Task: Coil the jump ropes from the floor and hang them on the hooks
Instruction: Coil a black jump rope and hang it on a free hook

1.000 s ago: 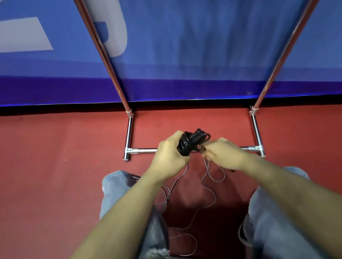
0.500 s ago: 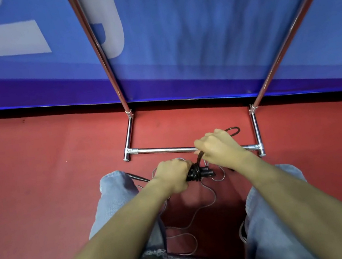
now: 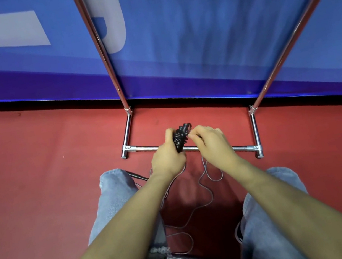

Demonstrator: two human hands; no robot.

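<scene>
In the head view, my left hand was wrapped round a black bundle of coiled jump rope and handles, fingers clamped on its lower part, held just above the near chrome crossbar of the metal rack. My right hand sat just right of the bundle, its fingers pinched together on a thin strand at the bundle's top. The rest of that thin grey rope trailed down between my blue-jeaned knees and lay in loose loops on the red floor. Far behind stood the blue banner.

I judged the coiling step was in hand and not finished, with a fair length on the floor. The next move called for drawing up slack and laying another turn snugly, keeping the left grip firm so the turns did not spring loose. No hooks showed here.
</scene>
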